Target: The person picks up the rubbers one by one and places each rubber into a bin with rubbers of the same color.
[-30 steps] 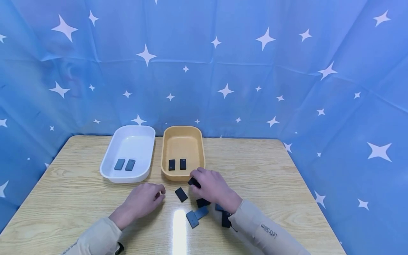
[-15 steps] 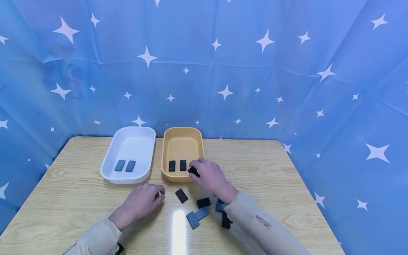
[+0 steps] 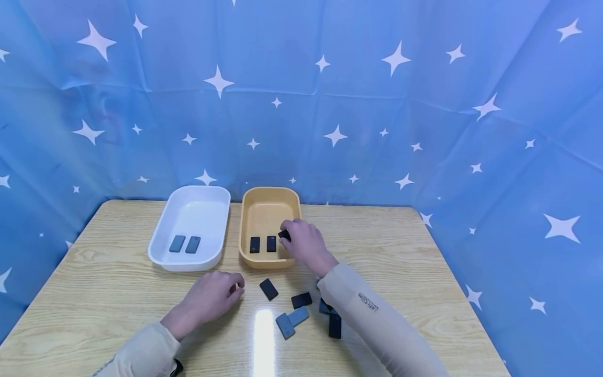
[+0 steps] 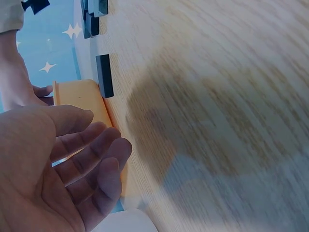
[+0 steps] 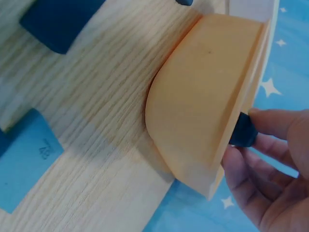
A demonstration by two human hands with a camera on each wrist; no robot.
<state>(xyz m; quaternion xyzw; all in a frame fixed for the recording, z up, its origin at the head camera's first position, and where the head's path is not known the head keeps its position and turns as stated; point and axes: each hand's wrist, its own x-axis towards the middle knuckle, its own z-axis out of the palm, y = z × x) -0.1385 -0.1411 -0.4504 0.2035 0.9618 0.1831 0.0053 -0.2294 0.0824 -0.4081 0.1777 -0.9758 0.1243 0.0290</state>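
My right hand is over the right side of the tan tray. Between thumb and fingers it pinches a small black rectangular block; in the right wrist view this block shows at the tray's rim. Two black blocks lie side by side inside that tray. My left hand rests by the table's middle with loosely curled fingers and nothing in them, as the left wrist view shows. The nearest piece to it is a black block on the table.
Left of the tan tray stands a white tray holding two blue-grey blocks. Loose on the wooden table are another black block, two touching blue-grey blocks, and several pieces partly under my right sleeve. A starry blue curtain hangs behind.
My right hand has moved forward with the black block, from the tan tray's front right corner to over its right side. The left hand has stayed in place.
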